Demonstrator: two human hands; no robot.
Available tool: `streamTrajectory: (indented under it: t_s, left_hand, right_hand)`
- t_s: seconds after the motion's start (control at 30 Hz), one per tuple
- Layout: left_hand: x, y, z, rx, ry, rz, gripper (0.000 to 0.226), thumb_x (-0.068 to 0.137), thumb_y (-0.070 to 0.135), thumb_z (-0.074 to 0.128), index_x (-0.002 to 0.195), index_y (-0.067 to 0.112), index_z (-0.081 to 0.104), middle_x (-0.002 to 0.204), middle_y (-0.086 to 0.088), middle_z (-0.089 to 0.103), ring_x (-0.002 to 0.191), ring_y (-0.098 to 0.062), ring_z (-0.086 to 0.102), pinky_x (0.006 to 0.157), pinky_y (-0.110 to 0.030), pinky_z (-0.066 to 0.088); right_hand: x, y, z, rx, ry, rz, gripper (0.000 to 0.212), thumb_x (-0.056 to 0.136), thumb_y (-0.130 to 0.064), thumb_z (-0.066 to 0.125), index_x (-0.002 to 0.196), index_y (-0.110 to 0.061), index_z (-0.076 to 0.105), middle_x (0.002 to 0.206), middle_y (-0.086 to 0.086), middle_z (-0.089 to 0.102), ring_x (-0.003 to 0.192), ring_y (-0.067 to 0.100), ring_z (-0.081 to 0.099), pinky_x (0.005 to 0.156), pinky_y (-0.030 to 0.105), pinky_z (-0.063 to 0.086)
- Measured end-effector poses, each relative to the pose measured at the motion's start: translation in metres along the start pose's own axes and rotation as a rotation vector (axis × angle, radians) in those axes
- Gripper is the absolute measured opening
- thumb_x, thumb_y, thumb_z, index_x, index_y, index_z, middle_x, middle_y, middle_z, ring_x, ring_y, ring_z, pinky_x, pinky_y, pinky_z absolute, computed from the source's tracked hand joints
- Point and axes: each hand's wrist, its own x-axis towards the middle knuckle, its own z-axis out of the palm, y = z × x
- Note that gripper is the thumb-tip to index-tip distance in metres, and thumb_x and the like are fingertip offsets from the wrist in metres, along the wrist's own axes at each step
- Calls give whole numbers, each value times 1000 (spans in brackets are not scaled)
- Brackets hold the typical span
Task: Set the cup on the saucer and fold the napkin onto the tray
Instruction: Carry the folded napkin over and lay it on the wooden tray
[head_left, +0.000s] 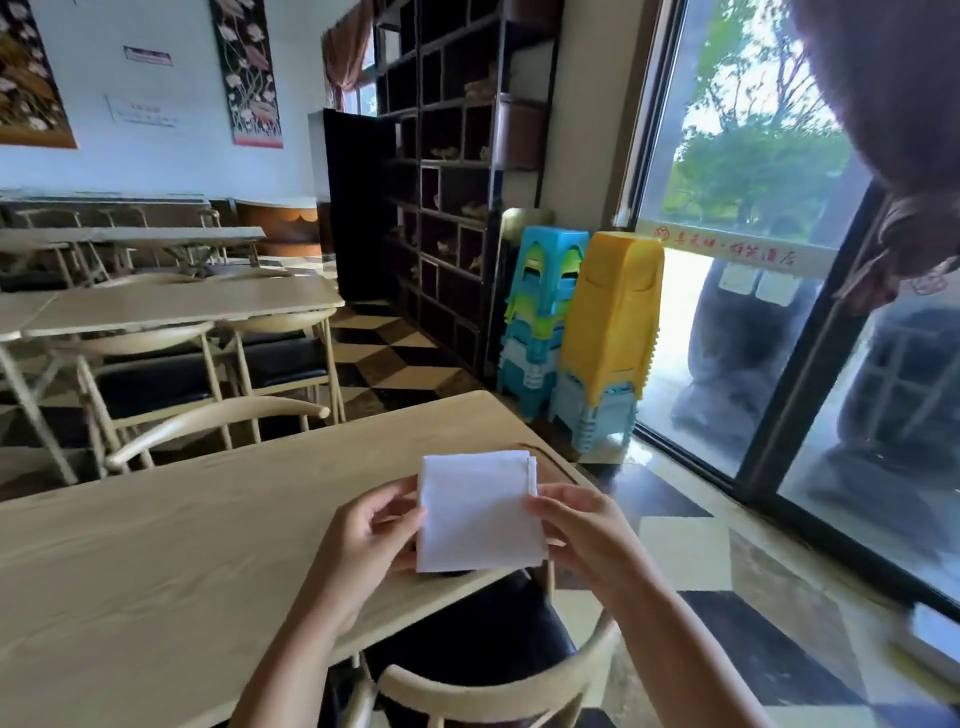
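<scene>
A white napkin (480, 512), folded into a rough square, is held upright in the air above the near right corner of the pale wooden table (182, 561). My left hand (366, 535) pinches its left edge and my right hand (584, 535) pinches its right edge. No cup, saucer or tray shows in this view.
A wooden chair with a dark seat (483, 670) stands right below my hands. Another chair (208, 421) sits at the table's far side. Stacked plastic stools (602, 338) stand by the window on the right. More tables and chairs fill the room to the left.
</scene>
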Motion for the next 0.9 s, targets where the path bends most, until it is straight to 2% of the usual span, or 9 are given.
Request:
streamTrajectory:
  t_s: [0.1,0.23,0.33,0.47,0.53,0.6,0.67,0.77,0.9]
  left_hand:
    - [-1,0,60,-108,51,-12,26,87,-1,55,91,22,65,78,-1,69,62,-4,67,50,-20,54]
    - [10,5,120,-138,33,-17,22,87,1,56,93,20,66,83,-3,70,66,-11,67,52,-21,56]
    - [21,8,153,-118,3,-5,22,85,3,58,96,21,64,89,-8,68,73,-19,63,57,-24,59]
    - [45,8,193,-118,-85,35,22,86,-1,56,101,13,63,80,-6,65,58,-7,62,46,-17,52]
    - [66,6,207,-115,-110,47,24,86,-1,56,105,12,62,77,-6,64,52,-4,61,44,-15,48]
    - [92,2,215,-112,-130,60,25,86,1,57,108,14,62,81,-6,67,58,-5,65,49,-18,52]
    - [119,0,220,-110,-152,79,24,87,2,57,104,18,63,82,-2,69,62,-6,67,52,-18,54]
    - [165,-3,220,-92,-142,88,26,87,3,57,95,27,64,76,6,71,64,-7,68,52,-18,53]
    - [225,-11,212,-54,-113,51,26,86,5,59,96,28,65,74,8,73,67,-9,68,53,-19,54]
  right_hand:
    - [-12,-16,-55,-45,25,-17,12,83,-4,61,92,-6,68,77,9,69,72,18,66,72,30,55]
    - [-21,-34,-110,-62,94,-87,12,85,-4,59,90,-9,68,78,8,68,68,14,66,59,21,53]
    - [-20,-44,-139,-45,133,-130,14,85,-3,58,86,-12,68,80,8,68,69,13,65,58,21,53]
    - [-7,-54,-173,-2,182,-167,12,85,0,58,91,-7,65,75,5,67,57,5,65,53,17,53]
    - [9,-57,-186,-37,228,-188,14,84,-3,61,95,-7,67,82,8,70,67,11,67,62,24,56]
    - [32,-61,-196,-80,272,-198,16,83,-6,63,98,-6,68,90,11,72,78,19,68,71,31,57]
    - [60,-65,-202,-86,289,-189,18,83,-7,63,101,-5,67,92,11,72,79,19,68,67,28,57]
    - [107,-74,-202,-99,279,-176,15,83,-6,63,97,-8,68,85,7,71,69,12,68,58,22,55]
    - [171,-82,-196,-140,265,-153,15,83,-7,63,97,-6,67,83,7,70,73,16,67,62,25,57]
